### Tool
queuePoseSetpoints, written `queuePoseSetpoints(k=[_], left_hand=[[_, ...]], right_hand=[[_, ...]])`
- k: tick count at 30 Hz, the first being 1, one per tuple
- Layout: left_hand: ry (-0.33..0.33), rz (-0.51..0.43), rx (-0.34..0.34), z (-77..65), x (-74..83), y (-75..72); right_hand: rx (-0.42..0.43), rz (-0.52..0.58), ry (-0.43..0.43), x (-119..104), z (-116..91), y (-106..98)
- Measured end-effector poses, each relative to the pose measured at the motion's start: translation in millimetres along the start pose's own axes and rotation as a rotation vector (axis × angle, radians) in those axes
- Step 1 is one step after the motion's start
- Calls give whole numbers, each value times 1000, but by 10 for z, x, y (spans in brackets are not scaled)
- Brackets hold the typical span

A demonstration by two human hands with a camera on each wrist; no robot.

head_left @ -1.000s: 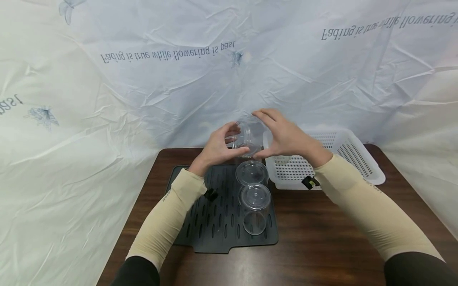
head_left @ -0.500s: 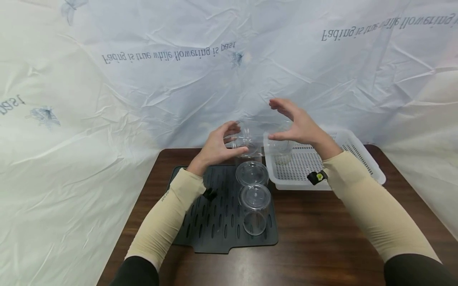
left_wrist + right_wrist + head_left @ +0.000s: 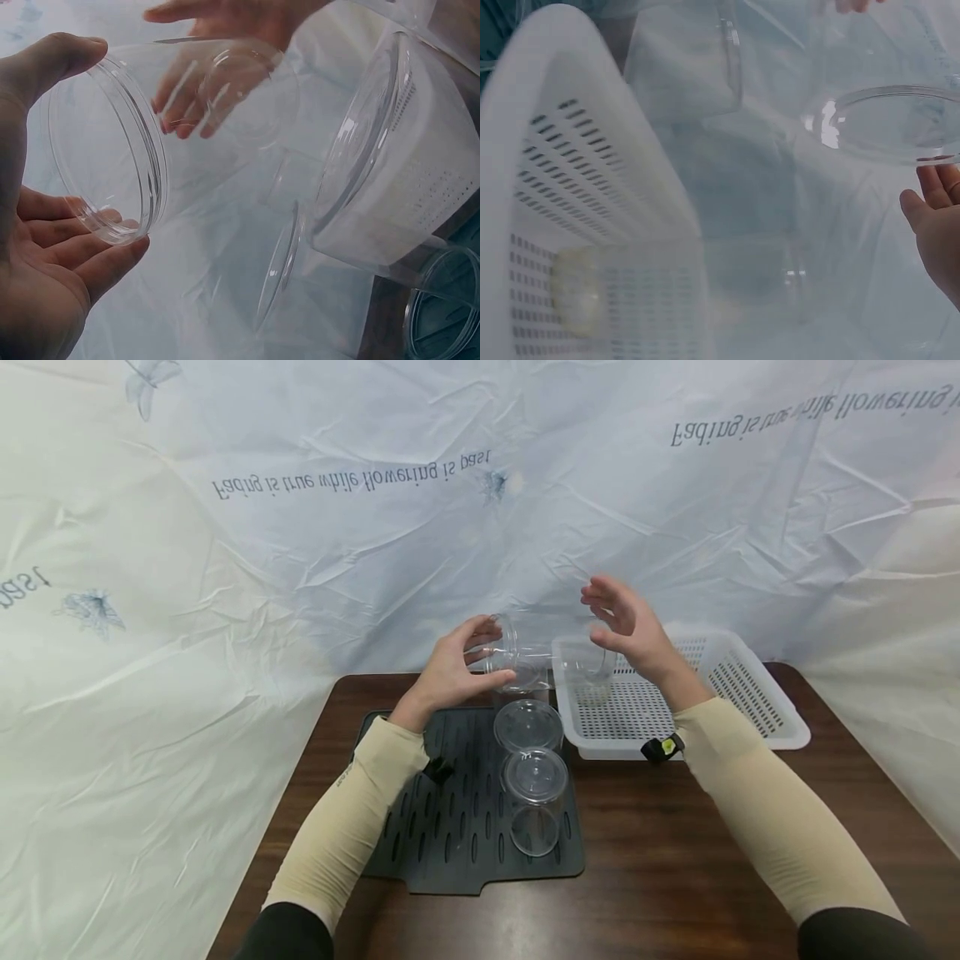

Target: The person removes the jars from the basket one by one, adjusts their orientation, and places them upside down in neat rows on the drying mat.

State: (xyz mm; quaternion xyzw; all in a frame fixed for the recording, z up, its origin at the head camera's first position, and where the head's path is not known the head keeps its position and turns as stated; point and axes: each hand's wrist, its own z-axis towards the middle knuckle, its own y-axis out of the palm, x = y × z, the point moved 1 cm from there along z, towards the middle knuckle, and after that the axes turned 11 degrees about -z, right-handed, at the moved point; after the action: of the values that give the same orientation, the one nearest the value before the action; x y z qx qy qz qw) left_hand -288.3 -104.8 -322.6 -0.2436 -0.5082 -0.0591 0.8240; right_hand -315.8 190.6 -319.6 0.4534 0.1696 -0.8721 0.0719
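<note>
In the head view, my left hand (image 3: 453, 670) grips the rim end of a clear jar (image 3: 551, 647) held sideways above the mat's far end. In the left wrist view the thumb is on top of the jar's ringed rim (image 3: 127, 135) and the fingers below. My right hand (image 3: 637, 627) is at the jar's base end, fingers fairly straight and spread; its fingertips (image 3: 934, 184) are right at the base edge in the right wrist view. Two clear jars stand in a row nearer me, a middle one (image 3: 528, 725) and a front one (image 3: 536, 777); another stands partly hidden beneath the held jar.
The jars stand along the right side of a dark slotted drying mat (image 3: 450, 827). A white perforated basket (image 3: 750, 689) stands to its right at the back of the brown wooden table (image 3: 675, 860). A printed white sheet (image 3: 375, 543) hangs behind.
My right hand has moved right along the held jar, from beside its rim to its base end, opening wide and then relaxing somewhat. My left hand keeps its grip, nearly still.
</note>
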Motion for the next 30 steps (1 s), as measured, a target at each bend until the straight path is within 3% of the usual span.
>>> queuePoseSetpoints(k=[13,20,25,30], left_hand=[[27,-57,13,-8,-9,-43],[31,-66,20,-8,11,-70],[28,-80,22,-15,20,-86],[35,-87,27,-32,24,-89]], right_hand=[[123,238,-13,214,-97,165],[181,496,36,283,-162,309],[154,614,13,335,-197,394],[99,649,-22,444,-241,446]])
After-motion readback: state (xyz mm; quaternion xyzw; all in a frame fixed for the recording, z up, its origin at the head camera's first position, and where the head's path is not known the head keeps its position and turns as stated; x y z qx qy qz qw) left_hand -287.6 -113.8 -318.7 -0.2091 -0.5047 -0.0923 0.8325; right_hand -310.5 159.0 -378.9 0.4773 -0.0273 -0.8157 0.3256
